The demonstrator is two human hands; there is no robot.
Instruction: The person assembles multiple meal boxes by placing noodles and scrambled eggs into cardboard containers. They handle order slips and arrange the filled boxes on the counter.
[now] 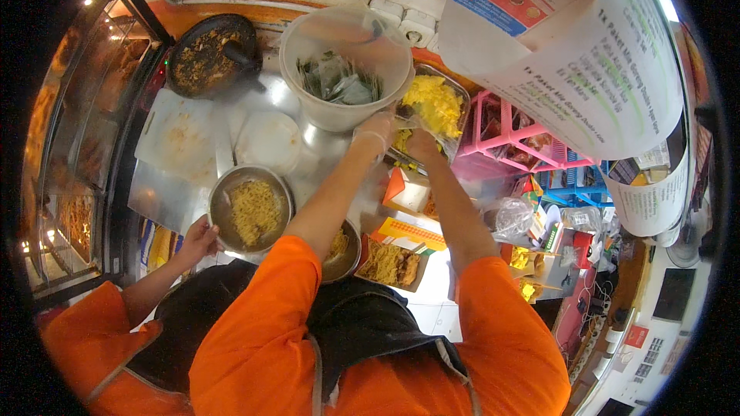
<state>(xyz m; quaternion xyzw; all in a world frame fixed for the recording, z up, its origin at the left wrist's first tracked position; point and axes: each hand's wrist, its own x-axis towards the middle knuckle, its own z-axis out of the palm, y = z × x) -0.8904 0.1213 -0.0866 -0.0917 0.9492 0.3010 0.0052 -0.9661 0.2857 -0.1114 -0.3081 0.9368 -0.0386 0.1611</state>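
My left hand (375, 131), in a thin clear glove, reaches forward beside the translucent bucket (345, 27). Its fingertips are too blurred to read. Close by on the right, my right hand (421, 143) is closed above a metal tray of chopped yellow-green food (402, 141); whatever its fingers hold is hidden. Just beyond lies a tray of shredded yellow food (433, 100). Folded dark green leaves or packets (339, 81) fill the bucket's bottom. Nearer me are a box of noodles with a browned piece (388, 263) and an open orange-and-white carton (406, 189).
At left, a co-worker's hand (200, 240) grips a metal bowl of noodles (254, 212). A stone mortar (212, 54), a cutting board (179, 137) and a lit glass display case (77, 131) stand beyond. Pink baskets (501, 135) and hanging paper slips (593, 69) crowd the right.
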